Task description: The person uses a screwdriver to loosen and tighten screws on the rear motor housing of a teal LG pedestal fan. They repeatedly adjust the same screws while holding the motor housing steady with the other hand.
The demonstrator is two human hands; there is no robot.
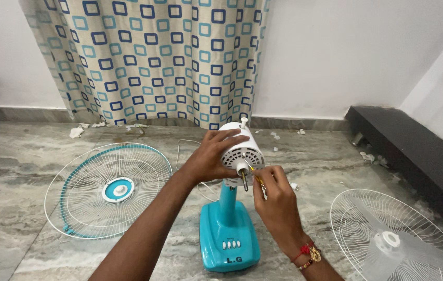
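A turquoise fan base (229, 237) is seen nearest, standing on the marble floor (13, 171). Above it, a thin yellow-handled tool (257, 178) is pinched in the right hand (276, 200), just beside the motor shaft (244, 179). The white motor housing (239, 148) is gripped by the left hand (211, 156). Two grilles (108, 190) are laid to either side. A patterned curtain (154, 60) hangs behind.
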